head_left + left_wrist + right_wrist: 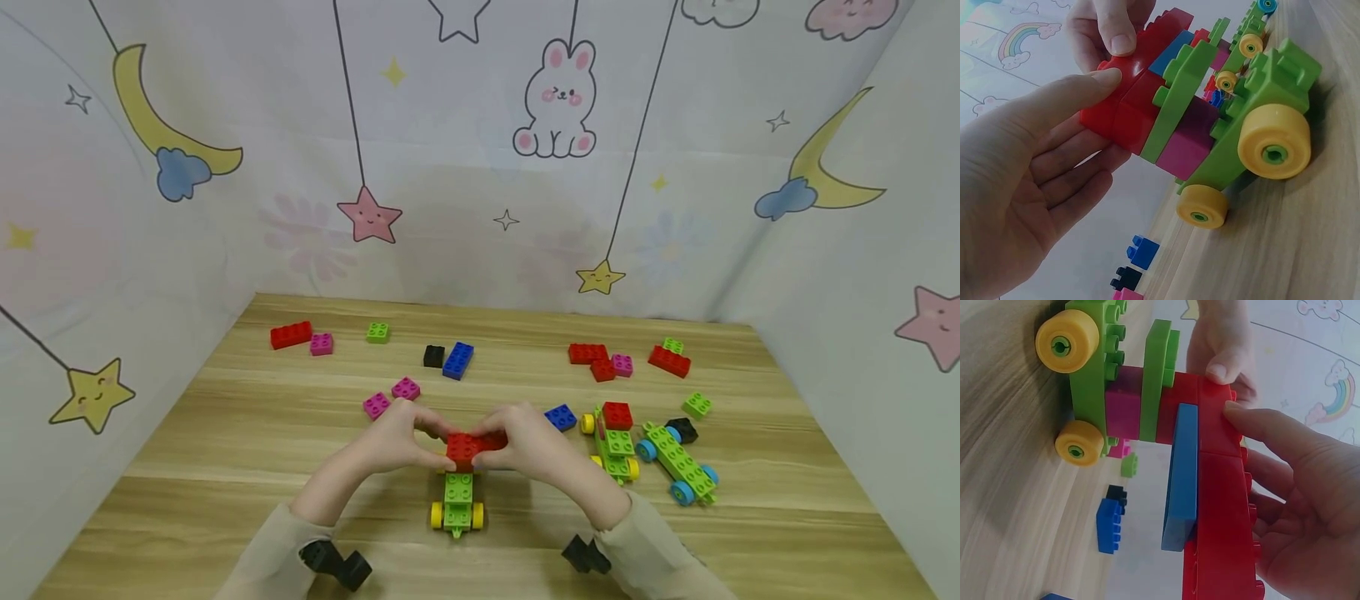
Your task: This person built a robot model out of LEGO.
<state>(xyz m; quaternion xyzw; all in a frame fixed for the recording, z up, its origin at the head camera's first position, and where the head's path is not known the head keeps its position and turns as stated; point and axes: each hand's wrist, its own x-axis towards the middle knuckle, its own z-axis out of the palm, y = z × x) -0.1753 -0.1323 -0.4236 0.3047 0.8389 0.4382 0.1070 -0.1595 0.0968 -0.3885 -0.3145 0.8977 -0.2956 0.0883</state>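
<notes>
red bricks (460,452) pinched two-handed atop wheeled base (458,518)

stack order, read from the wrist views: purple brick (1190,137) on the green base, green plate (1175,103) above it, red on top. blue piece (1180,478) is seen beneath the red row, hanging out past the plate. whole build is located at the near middle of the table (262,467), between the hands. whether the red studs are fully home cannot be told.

step in hand looks like seating or squaring of the red. edges should be lined up first, then force applied straight down over the purple support; if the overhang is pressed instead, the top could be levered off. sideways push is best avoided, since the base may roll on its yellow wheels (1275,142). the row should be steadied from both sides while pressed.

pose: left hand (393,437) is set at the left, right hand (525,442) at the right, forearms angled inward, backs up. thumbs are placed on the near side, index fingers on the far side. on both, the finger gap is narrow, closed down to the red's width; thumb tips are held near each other.
</notes>
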